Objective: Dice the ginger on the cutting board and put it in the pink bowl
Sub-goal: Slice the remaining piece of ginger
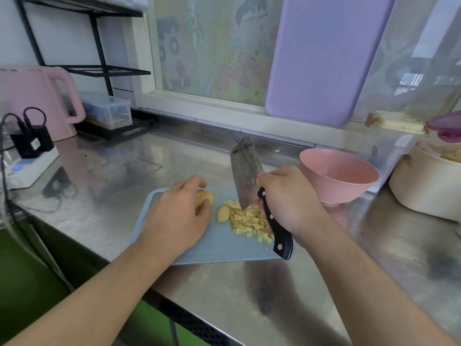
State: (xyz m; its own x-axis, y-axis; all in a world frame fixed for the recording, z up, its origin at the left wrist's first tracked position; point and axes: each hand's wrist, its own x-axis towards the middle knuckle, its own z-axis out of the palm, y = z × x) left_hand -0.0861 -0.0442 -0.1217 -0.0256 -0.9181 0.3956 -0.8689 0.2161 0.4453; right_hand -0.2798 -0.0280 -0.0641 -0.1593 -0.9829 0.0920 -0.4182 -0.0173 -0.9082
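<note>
A blue cutting board (219,248) lies on the steel counter. My left hand (182,213) curls over a whole ginger piece (205,198) at the board's left. A small ginger slice (222,214) lies beside a pile of diced ginger (249,222) in the board's middle. My right hand (289,198) grips the black handle of a cleaver (245,171). The blade is raised and tilted, its lower corner near the pile. The pink bowl (339,179) stands empty just right of the board, behind my right hand.
A pink kettle (32,101) and a black charger (32,141) on a white power strip sit at the far left. A clear plastic box (107,111) rests under a black rack. A purple board (321,58) leans on the window. A cream container (424,191) stands at the right.
</note>
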